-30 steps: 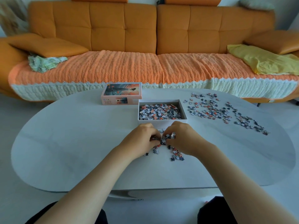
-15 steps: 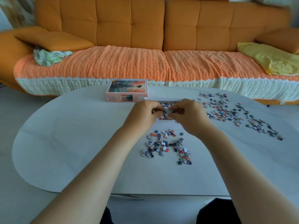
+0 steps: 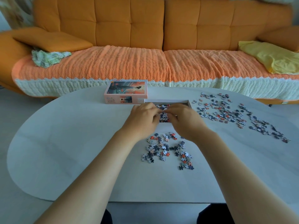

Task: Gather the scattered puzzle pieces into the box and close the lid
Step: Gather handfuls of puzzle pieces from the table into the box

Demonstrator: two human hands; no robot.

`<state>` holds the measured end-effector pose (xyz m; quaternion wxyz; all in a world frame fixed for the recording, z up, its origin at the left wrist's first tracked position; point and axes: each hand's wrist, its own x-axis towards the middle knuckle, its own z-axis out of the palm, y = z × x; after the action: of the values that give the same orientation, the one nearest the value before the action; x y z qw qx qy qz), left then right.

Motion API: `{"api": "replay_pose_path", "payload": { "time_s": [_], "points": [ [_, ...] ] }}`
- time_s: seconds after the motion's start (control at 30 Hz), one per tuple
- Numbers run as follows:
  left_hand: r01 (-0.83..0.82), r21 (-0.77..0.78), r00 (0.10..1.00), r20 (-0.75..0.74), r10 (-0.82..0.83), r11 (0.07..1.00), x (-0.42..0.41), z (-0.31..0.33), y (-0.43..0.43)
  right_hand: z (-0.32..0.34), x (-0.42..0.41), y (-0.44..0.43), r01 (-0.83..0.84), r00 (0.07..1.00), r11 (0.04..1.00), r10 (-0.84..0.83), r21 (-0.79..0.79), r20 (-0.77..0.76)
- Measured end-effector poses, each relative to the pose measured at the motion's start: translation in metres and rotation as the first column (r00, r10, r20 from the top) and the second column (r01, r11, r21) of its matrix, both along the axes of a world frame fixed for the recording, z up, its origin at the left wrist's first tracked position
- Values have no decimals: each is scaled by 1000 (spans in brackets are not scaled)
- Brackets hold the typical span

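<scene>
**Clump of pieces (image 3: 163, 115) held over the open box (image 3: 166, 100)**

The clump is pinched between the curled fingers of the left hand (image 3: 144, 118) and the right hand (image 3: 182, 120), just above the box (partly filled with pieces). The lid (image 3: 127, 90) is set beside the box's far-left corner. A near cluster (image 3: 166, 149) lies between the box and the near edge of the table (image 3: 72, 143). A wider scatter (image 3: 226, 112) is spread to the right. Bare tabletop is seen left of the hands.
</scene>
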<state>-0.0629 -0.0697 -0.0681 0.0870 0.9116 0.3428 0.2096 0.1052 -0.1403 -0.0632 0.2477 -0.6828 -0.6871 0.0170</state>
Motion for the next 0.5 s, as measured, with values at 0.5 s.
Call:
{"api": "replay_pose_path", "payload": {
  "time_s": [0.5],
  "points": [
    [119, 127, 979, 153, -138, 985, -34, 3, -35, 19, -6, -40, -107, 994, 991, 106, 78, 9]
  ]
}}
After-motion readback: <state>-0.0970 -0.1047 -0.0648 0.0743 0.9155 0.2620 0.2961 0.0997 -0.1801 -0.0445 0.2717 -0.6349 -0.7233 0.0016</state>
